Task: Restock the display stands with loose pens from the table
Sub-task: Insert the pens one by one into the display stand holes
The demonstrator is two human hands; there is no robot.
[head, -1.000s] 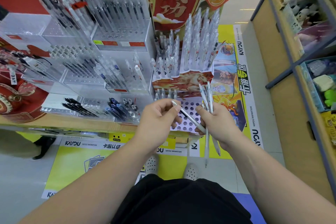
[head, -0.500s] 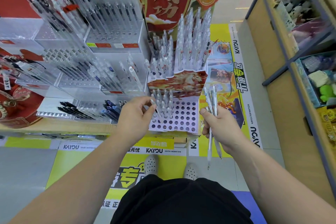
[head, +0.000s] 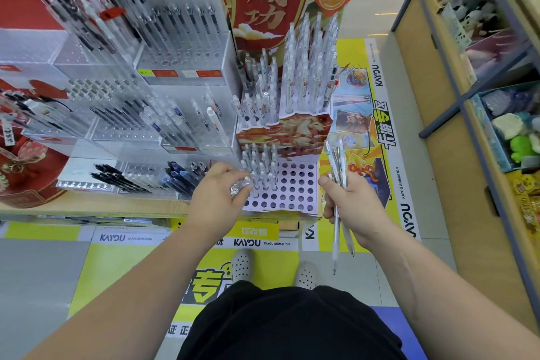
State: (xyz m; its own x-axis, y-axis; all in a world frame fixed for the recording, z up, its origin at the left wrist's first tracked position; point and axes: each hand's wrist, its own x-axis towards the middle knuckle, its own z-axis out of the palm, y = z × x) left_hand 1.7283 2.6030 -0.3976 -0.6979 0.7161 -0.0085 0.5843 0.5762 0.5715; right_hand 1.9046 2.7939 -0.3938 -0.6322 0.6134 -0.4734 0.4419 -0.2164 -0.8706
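Several standing pens (head: 263,166) fill the back-left holes of the tray (head: 297,190); the front rows and all the right side are open holes.

My left hand (head: 219,199) is at the left edge of the tray, and its fingers (head: 233,177) curl round the top of one clear pen (head: 238,187). This pen is close beside the standing group. I cannot tell if its tip sits in a hole, because the hand hides the lower part. Its long axis seems near upright, as it must be to go into a hole.

My right hand (head: 355,207) is just beside the right edge of the tray. Its fingers grip a bundle (head: 336,161) of loose pens, which points up and away from me, with the lower ends hanging below the palm.

I judge that the next pen must come from the bundle across to the left hand, and the free holes lie between the two hands, so the way is short. The front edge of the tray is at the edge of the desk (head: 117,204), and a pen that slips could fall to the floor. On the left, the dark pens (head: 175,175) lean near my wrist, so there is little room there.
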